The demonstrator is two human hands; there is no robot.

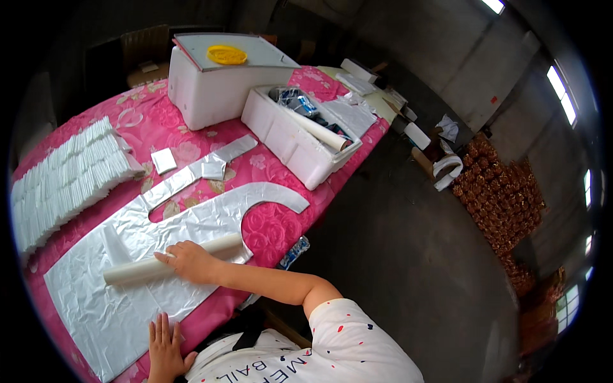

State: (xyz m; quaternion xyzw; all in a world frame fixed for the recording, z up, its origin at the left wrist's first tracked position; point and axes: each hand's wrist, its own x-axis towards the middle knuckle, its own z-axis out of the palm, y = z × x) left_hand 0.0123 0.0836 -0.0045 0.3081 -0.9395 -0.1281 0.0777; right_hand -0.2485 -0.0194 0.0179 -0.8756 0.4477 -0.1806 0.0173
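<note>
A shiny white plastic apron (159, 230) lies spread over the pink flowered tablecloth, slightly wrinkled, its neck straps reaching toward the far right. Across its lower part lies a pale tube (131, 273) at a slant. My right hand (195, 262) is closed over the middle of the tube, the thumb side toward me partly hidden. At the near edge of the table, my left hand (165, 350) lies flat with its fingers stretched out. The fingertips rest at the apron's near edge, and nothing is in that hand.
Stacked folded white packets (70, 179) stand at the left. Small folded white squares (163, 161) lie beyond the apron. A white foam box (294, 137) holds another tube and blue packets. Behind it, a larger foam box (204, 96) carries a yellow ring-shaped item (227, 55).
</note>
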